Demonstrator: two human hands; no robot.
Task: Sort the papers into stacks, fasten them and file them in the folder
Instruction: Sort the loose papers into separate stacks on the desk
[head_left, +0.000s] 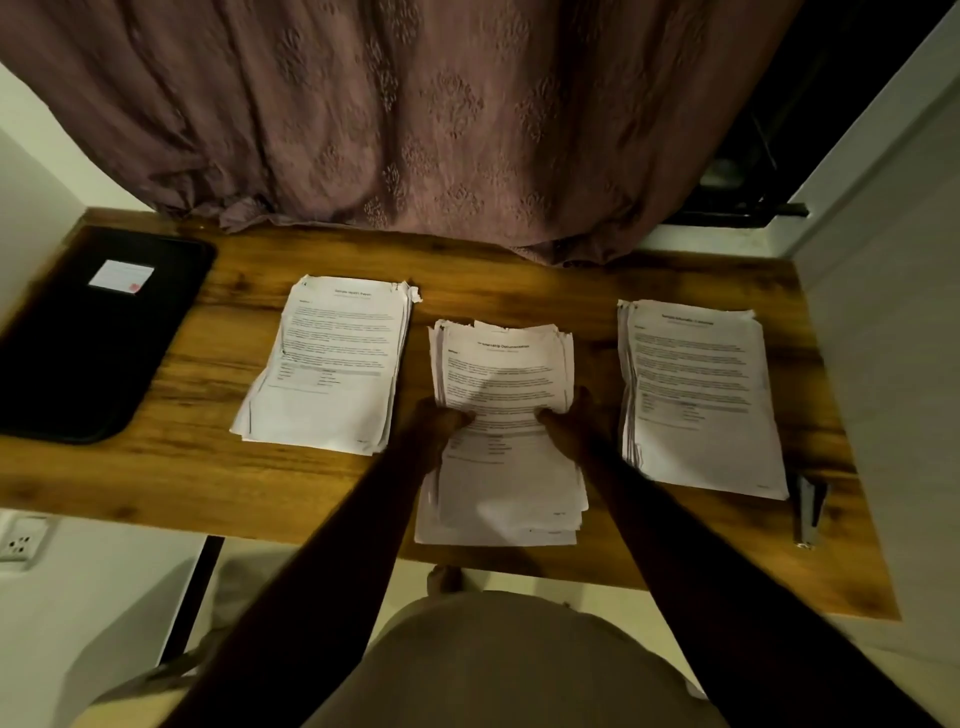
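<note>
Three stacks of printed papers lie on the wooden table (519, 280). The left stack (332, 364) and the right stack (701, 395) lie flat and untouched. Both hands hold the middle stack (504, 374) by its sides, thumbs on the top sheet: my left hand (441, 421) on its left edge, my right hand (571, 421) on its right edge. Its far end is raised and its near end hangs over the table's front edge. A black folder (88, 338) with a white label lies at the table's left end. A stapler (808, 512) rests at the right, just below the right stack.
A mauve patterned curtain (415, 130) hangs behind the table and drapes onto its back edge. White walls close in on both sides. A wall socket (21, 543) sits low on the left. My legs and a foot show below the table's front edge.
</note>
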